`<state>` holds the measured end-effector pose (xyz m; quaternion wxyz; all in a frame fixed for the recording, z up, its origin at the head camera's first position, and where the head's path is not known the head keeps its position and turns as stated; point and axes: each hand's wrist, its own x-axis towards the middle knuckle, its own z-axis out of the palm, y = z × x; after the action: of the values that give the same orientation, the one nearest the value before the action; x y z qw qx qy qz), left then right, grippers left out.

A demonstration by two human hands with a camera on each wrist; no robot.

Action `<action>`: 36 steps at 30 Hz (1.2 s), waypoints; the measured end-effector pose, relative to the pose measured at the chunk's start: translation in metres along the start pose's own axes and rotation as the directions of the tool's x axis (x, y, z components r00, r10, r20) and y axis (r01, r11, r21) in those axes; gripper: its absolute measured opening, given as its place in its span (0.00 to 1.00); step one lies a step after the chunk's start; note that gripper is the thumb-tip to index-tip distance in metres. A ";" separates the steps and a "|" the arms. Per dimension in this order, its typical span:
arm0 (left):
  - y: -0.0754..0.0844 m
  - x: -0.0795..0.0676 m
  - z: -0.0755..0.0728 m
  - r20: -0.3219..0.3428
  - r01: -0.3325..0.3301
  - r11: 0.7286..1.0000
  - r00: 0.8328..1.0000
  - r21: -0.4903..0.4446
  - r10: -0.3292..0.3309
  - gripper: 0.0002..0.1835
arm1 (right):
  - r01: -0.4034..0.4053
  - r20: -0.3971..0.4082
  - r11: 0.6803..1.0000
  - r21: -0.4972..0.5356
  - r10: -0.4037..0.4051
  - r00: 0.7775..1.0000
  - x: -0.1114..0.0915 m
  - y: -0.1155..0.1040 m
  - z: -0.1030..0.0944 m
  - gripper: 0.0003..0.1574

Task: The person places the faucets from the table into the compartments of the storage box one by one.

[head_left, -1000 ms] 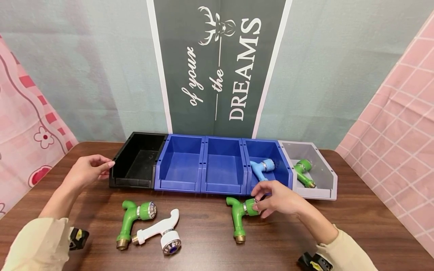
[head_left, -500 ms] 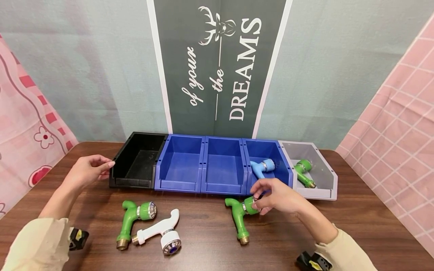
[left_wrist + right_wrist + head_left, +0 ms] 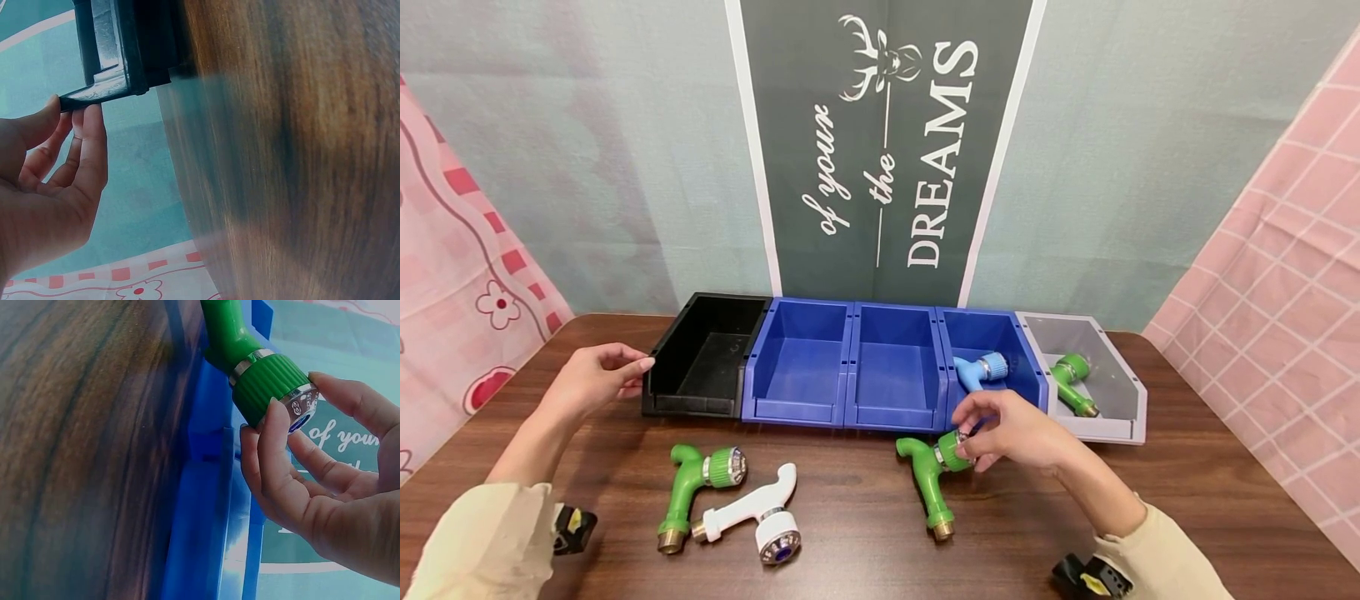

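Observation:
My right hand (image 3: 1011, 429) pinches the knob end of a green tap (image 3: 929, 475) between thumb and fingers. In the right wrist view the tap's ribbed green knob (image 3: 269, 387) and its chrome cap sit at the fingertips. My left hand (image 3: 597, 379) holds the left side edge of the black bin (image 3: 707, 408), with the thumb and fingers on either side of that edge (image 3: 94, 94) in the left wrist view. Further left on the table lie another green tap (image 3: 681, 492) and a white tap (image 3: 752, 504), close beside each other.
Right of the black bin stand three blue bins (image 3: 797, 410) and a grey bin (image 3: 1090, 427), all in a row. A light blue tap (image 3: 981, 369) lies in the rightmost blue bin, a green tap (image 3: 1070, 383) in the grey one. Behind the brown table (image 3: 842, 542) hangs a cloth backdrop.
My right hand has moved slightly up and left, taking hold of the green tap's knob. The tap has turned a little, its brass end swinging right. My left hand stays put.

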<state>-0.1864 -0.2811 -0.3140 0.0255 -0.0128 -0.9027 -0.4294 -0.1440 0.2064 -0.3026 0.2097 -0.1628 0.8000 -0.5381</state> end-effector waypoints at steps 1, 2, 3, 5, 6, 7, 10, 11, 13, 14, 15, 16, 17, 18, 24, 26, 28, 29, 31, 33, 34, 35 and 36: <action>0.000 0.000 0.000 0.000 0.000 1.000 1.000 -0.001 0.000 0.18 | 0.001 -0.002 1.000 -0.001 -0.001 1.000 0.000 0.000 0.000 0.23; 0.000 0.000 0.000 0.000 0.001 1.000 1.000 -0.002 -0.001 0.18 | 0.003 -0.004 1.000 -0.003 -0.003 1.000 0.000 -0.001 0.000 0.23; 0.000 0.000 0.000 0.000 0.001 1.000 1.000 -0.003 -0.001 0.18 | 0.005 -0.005 1.000 -0.005 -0.005 1.000 0.001 -0.002 0.000 0.23; -0.001 0.000 0.000 0.000 0.000 1.000 1.000 -0.003 0.000 0.18 | 0.008 -0.005 1.000 -0.006 -0.008 1.000 0.001 -0.003 0.000 0.23; -0.001 0.000 0.000 0.000 0.000 1.000 1.000 -0.002 0.000 0.18 | 0.009 -0.005 1.000 -0.007 -0.009 1.000 0.001 -0.004 0.000 0.23; -0.001 0.000 0.000 -0.001 0.000 1.000 1.000 0.000 0.000 0.18 | 0.009 -0.004 1.000 -0.007 -0.009 1.000 0.001 -0.004 0.000 0.23; -0.001 0.000 0.000 0.000 0.003 1.000 1.000 0.003 -0.003 0.18 | 0.008 -0.005 1.000 -0.006 -0.009 1.000 0.002 -0.007 0.000 0.23; -0.001 -0.001 0.000 0.000 0.005 1.000 1.000 0.004 -0.005 0.18 | 0.009 -0.005 1.000 -0.008 -0.009 1.000 0.002 -0.007 -0.001 0.23; -0.001 -0.001 0.000 0.001 0.009 1.000 1.000 0.004 -0.009 0.18 | 0.012 -0.007 1.000 -0.013 -0.012 1.000 0.003 -0.009 -0.001 0.23; -0.001 -0.001 0.000 0.002 0.011 1.000 1.000 0.003 -0.011 0.18 | 0.016 -0.007 1.000 -0.016 -0.016 1.000 0.003 -0.010 -0.002 0.23; -0.001 -0.001 0.000 0.002 0.011 1.000 1.000 0.003 -0.011 0.18 | 0.020 -0.009 1.000 -0.020 -0.020 1.000 0.003 -0.010 -0.002 0.23; -0.001 -0.001 0.000 0.002 0.012 1.000 1.000 0.003 -0.012 0.18 | 0.024 -0.010 0.999 -0.023 -0.024 1.000 0.004 -0.011 -0.002 0.23; -0.001 -0.001 0.000 0.002 0.011 1.000 1.000 0.004 -0.011 0.18 | 0.027 -0.011 0.999 -0.022 -0.028 1.000 0.004 -0.011 -0.003 0.23; -0.001 -0.001 0.000 0.002 0.011 1.000 1.000 0.005 -0.011 0.18 | 0.030 -0.013 0.999 -0.020 -0.030 0.999 0.005 -0.012 -0.003 0.23; -0.001 0.000 0.000 0.003 0.011 1.000 1.000 0.014 -0.011 0.18 | 0.034 -0.030 0.999 0.015 -0.034 0.999 0.008 -0.014 -0.003 0.24; -0.001 0.000 0.000 0.003 0.013 1.000 1.000 0.018 -0.013 0.19 | 0.031 -0.040 0.999 0.026 -0.030 0.999 0.009 -0.014 -0.004 0.25; -0.001 0.001 -0.001 0.002 0.015 1.000 1.000 0.026 -0.015 0.19 | 0.032 -0.048 0.999 0.037 -0.030 0.998 0.010 -0.015 -0.004 0.26; -0.001 0.001 -0.001 0.002 0.016 0.999 1.000 0.028 -0.017 0.18 | 0.031 -0.053 0.999 0.042 -0.029 0.998 0.011 -0.015 -0.004 0.26; -0.001 0.001 -0.001 0.002 0.017 0.999 1.000 0.033 -0.017 0.18 | 0.027 -0.062 0.998 0.052 -0.024 0.998 0.012 -0.015 -0.005 0.27; -0.001 0.001 0.000 0.001 0.017 0.999 1.000 0.034 -0.017 0.18 | 0.029 -0.070 0.998 0.062 -0.024 0.997 0.013 -0.016 -0.005 0.27; -0.001 0.001 0.000 0.001 0.016 0.999 1.000 0.030 -0.016 0.18 | 0.029 -0.075 0.997 0.065 -0.024 0.997 0.014 -0.016 -0.005 0.26; -0.001 0.001 0.000 0.000 0.015 1.000 1.000 0.026 -0.015 0.18 | 0.028 -0.078 0.997 0.067 -0.022 0.997 0.015 -0.017 -0.005 0.26; -0.001 0.001 0.000 0.000 0.015 1.000 1.000 0.022 -0.015 0.18 | 0.027 -0.081 0.997 0.070 -0.022 0.996 0.015 -0.017 -0.006 0.26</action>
<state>-0.1878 -0.2820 -0.3146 0.0224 -0.0060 -0.9075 -0.4195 -0.1592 0.1972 -0.2872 0.1765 -0.1435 0.7862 -0.5746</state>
